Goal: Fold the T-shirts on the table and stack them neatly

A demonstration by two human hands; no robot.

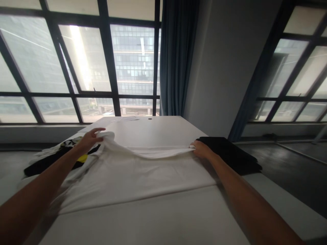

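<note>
A white garment (143, 177) lies spread over the white table in front of me; its exact kind cannot be made out. At its far left corner, my left hand (90, 139) pinches a bunched bit of the cloth, with the index finger stretched out above it. On the far right corner, the fingers of my right hand (200, 149) are closed on the fabric. Between the two hands the far edge is lifted a little and sags in a loose fold. The near edge lies almost straight across the table.
Left of the garment is a heap of clothes (48, 161) in black, white and yellow. A stack of folded black cloth (227, 154) sits by my right hand. The white table (158, 131) runs towards windows and a blue curtain (176, 61); papers (127, 119) lie at its far end.
</note>
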